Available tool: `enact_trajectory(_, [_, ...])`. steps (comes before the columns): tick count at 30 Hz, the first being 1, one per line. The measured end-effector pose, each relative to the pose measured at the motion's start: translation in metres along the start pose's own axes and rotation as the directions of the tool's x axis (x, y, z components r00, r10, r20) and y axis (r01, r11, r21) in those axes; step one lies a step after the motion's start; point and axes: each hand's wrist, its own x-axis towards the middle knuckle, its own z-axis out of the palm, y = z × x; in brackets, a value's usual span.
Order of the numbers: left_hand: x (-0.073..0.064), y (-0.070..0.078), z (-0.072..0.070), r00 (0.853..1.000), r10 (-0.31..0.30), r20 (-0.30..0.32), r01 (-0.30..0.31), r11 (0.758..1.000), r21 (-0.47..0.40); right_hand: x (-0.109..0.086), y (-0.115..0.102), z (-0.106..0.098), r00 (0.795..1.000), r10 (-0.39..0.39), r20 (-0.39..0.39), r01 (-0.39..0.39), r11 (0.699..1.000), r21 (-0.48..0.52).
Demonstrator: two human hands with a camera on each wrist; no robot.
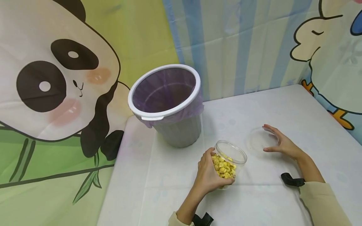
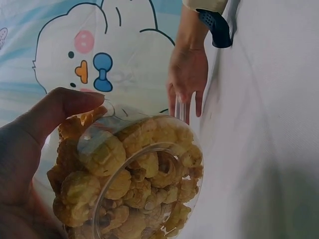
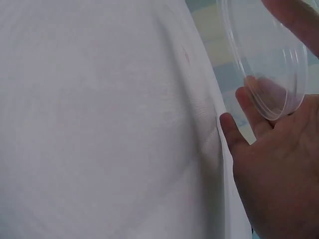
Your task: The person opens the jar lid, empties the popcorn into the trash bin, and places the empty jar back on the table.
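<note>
My left hand (image 1: 208, 175) grips a clear plastic jar of yellow popcorn (image 1: 223, 166), fingers on one side and thumb across the front. The jar's round mouth is uncovered and leans toward the upper right in the head view. In the left wrist view, the jar's base and the popcorn (image 2: 144, 184) show close up, with the thumb along its side. To the right, my right hand (image 1: 285, 145) holds a transparent round lid (image 3: 264, 55) between thumb and fingers, above the table. The lid is barely visible in the head view.
A grey trash bin (image 1: 181, 131) with a white rim and purple liner stands at the back left of the white-covered table (image 1: 175, 201). Behind the table hangs a cartoon-print cloth (image 1: 220, 47). Each wrist carries a black mount (image 1: 292, 180).
</note>
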Motion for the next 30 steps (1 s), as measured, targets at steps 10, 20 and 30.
enact_trajectory(10, [0.0,0.0,-0.001,1.0,-0.006,-0.007,0.006,1.0,0.017,0.001,0.011,0.0,0.999,0.036,0.009,-0.035,0.988,-0.149])
enact_trajectory(20, [-0.001,-0.002,-0.001,1.0,0.003,-0.025,-0.002,0.999,0.034,-0.001,0.012,0.002,1.0,0.007,0.001,-0.007,0.95,-0.311])
enact_trajectory(30, [-0.002,-0.003,-0.001,1.0,-0.003,-0.031,0.004,1.0,0.03,-0.001,0.015,0.001,1.0,-0.025,0.01,0.027,0.918,-0.396])
